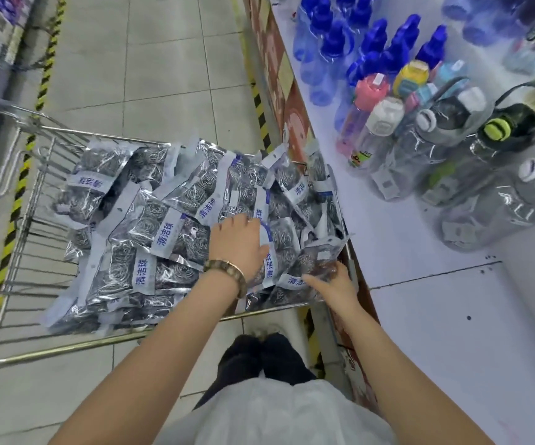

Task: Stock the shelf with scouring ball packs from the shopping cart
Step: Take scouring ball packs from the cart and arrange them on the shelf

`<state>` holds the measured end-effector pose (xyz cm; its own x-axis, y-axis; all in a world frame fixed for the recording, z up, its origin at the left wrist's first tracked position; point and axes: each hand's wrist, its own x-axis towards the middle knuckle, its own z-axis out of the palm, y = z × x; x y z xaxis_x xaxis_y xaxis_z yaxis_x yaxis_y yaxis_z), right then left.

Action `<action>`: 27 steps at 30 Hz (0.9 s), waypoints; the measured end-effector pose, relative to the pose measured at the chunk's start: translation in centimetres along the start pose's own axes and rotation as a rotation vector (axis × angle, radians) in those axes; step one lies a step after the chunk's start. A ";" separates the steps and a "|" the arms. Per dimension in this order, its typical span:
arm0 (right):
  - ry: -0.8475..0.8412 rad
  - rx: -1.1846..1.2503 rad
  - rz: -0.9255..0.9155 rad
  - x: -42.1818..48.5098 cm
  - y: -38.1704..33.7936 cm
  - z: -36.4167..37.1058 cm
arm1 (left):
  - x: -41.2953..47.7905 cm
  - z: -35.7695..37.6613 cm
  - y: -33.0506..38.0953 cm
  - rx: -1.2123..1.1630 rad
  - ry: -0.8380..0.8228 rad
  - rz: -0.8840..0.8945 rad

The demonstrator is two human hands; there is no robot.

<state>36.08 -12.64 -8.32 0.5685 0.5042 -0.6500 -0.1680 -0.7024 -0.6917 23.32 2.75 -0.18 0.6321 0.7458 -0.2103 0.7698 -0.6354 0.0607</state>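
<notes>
Progress: early, we judge, since the shopping cart (pixel 67 349) under both hands is heaped with scouring ball packs (pixel 163 232) and none shows on the shelf (pixel 436 316) right of them | left hand (pixel 237 244) lies on the heap, grip unclear | right hand (pixel 337 285) pinches one pack (pixel 320 255) | labels read 清洁球

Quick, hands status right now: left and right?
Left hand: open, fingers lying on the scouring ball packs in the cart.
Right hand: pinching a pack at the cart's right edge.
</notes>
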 end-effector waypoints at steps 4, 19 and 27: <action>-0.044 0.114 0.090 0.9 -0.1 1.2 | 3.1 1.4 -0.1 0.208 -0.154 -0.015; 0.042 0.168 0.104 1.9 -2.0 3.3 | 3.8 2.0 -3.0 -0.002 -0.354 -0.103; 0.284 0.322 -0.037 0.5 -4.6 2.3 | 1.6 0.5 -6.3 -0.390 -0.145 -0.271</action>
<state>35.29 -8.00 -6.17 0.7702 0.3361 -0.5421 -0.3609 -0.4712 -0.8048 19.42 7.89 -1.44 0.4067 0.8209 -0.4009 0.8982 -0.2793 0.3394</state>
